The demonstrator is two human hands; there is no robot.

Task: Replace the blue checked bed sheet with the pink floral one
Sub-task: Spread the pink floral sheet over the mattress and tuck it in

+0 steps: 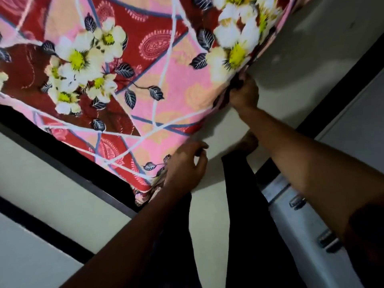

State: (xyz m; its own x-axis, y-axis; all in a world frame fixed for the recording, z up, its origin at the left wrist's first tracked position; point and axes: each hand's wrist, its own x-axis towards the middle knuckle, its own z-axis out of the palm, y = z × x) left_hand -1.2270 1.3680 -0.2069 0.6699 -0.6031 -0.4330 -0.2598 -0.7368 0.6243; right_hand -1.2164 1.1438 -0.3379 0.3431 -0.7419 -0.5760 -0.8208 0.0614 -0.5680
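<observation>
The pink floral bed sheet (170, 84), a printed cloth with red panels, white crossing lines, cream-and-yellow blossoms and dark veined leaves, lies spread flat and fills the upper left of the head view. One of its corners points down toward the person. The right hand (245, 95) is at the sheet's right-hand edge with its back to the camera. Its fingers are curled in and buried in a dark fold of the cloth, gripping that edge, and the flat printed surface begins just left of the knuckles. The left hand (184, 169) is at the sheet's lowest corner. Its fingers (200, 161) are loosely bent and slightly apart, their tips over bare floor to the right of the cloth. The bunched corner fabric sits against the heel of the palm, and whether the thumb pinches it cannot be told. Below and right of those fingertips stretches a pale, smooth tiled floor (207, 215) crossed by dark strips. Two legs in dark trousers (245, 204) stand there, and one bare foot (250, 142) is planted between the two hands, nearer the left fingertips. Under the right forearm, well away from either hand's fingers, sits a pale grey, metal-looking case (301, 225) with two small clasps on its side.
</observation>
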